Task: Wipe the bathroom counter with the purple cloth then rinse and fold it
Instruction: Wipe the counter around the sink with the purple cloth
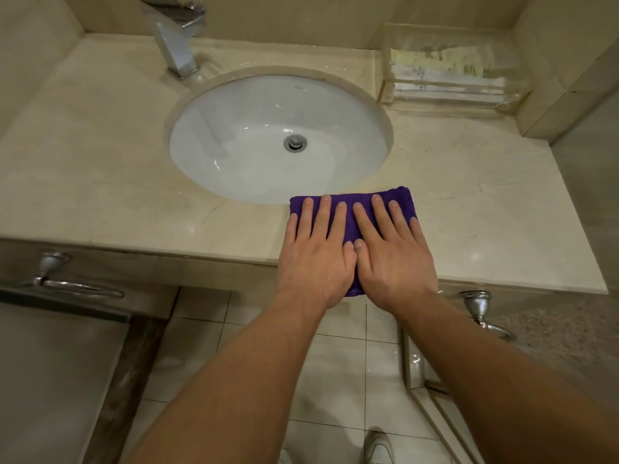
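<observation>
Two palms flat: left hand point(315, 259), right hand point(395, 259), fingers straight, pressing purple cloth point(350, 226) overhanging near edge of counter point(485, 212); dragged nearer, may slip floorward.

Cloth point(350, 197) at front edge of counter point(100, 182), before sink point(254, 128), under left hand point(315, 262) and right hand point(395, 259); faucet point(177, 38) behind-left, box point(449, 65) behind-right.

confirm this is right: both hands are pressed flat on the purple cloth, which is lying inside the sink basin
Not quite. The head view shows the purple cloth lying on the counter just in front of the sink, not inside the basin. The rest holds: the left hand and the right hand are both pressed flat on it.
</observation>
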The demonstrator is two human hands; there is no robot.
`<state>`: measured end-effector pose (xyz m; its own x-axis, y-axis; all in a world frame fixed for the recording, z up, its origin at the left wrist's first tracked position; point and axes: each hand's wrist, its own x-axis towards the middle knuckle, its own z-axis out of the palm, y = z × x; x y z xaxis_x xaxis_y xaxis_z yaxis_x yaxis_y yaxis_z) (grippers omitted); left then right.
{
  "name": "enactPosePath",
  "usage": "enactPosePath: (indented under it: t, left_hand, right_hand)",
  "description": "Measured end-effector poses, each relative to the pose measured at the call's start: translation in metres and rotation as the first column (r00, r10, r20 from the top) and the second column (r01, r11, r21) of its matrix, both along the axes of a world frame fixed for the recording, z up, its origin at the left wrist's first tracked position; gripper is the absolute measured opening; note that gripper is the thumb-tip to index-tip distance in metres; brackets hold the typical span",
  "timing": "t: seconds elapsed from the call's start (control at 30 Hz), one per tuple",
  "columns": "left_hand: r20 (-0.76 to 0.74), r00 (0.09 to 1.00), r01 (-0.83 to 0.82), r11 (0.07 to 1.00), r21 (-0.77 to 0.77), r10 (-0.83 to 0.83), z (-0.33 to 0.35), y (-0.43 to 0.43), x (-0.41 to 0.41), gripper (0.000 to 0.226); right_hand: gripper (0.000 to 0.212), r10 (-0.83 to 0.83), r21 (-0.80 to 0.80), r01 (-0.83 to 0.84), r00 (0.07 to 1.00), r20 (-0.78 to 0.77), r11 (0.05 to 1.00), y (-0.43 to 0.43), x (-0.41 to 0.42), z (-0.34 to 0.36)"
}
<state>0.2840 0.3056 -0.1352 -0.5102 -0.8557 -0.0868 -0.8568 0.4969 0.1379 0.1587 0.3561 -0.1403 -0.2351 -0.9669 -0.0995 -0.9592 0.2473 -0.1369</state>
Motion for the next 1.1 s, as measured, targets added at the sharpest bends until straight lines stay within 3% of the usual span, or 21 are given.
enactPosePath:
  t: [0.4,0.63,0.83,1.1]
  left_hand:
    - [-0.040,0.999,-0.022,0.998,-0.064,0.020,-0.001,-0.012,0.021,0.063]
    - [0.051,0.998,0.027,0.996,-0.084,-0.023,-0.010,-0.015,0.013,0.069]
    - [0.063,0.998,0.015,0.995,-0.097,-0.009,-0.009,-0.005,-0.008,0.072]
    - [0.070,0.997,0.039,0.995,-0.095,-0.032,-0.008,0.014,-0.052,0.069]
  right_hand:
    - [0.061,0.038,-0.010,-0.038,0.998,0.042,0.999,-0.005,0.019,0.002]
    - [0.058,0.050,-0.027,-0.048,0.994,0.096,0.999,-0.002,0.013,0.003]
    - [0.068,0.081,-0.020,-0.079,0.992,0.093,0.997,0.006,-0.011,0.001]
    - [0.064,0.075,-0.026,-0.073,0.994,0.082,0.997,0.029,-0.056,0.001]
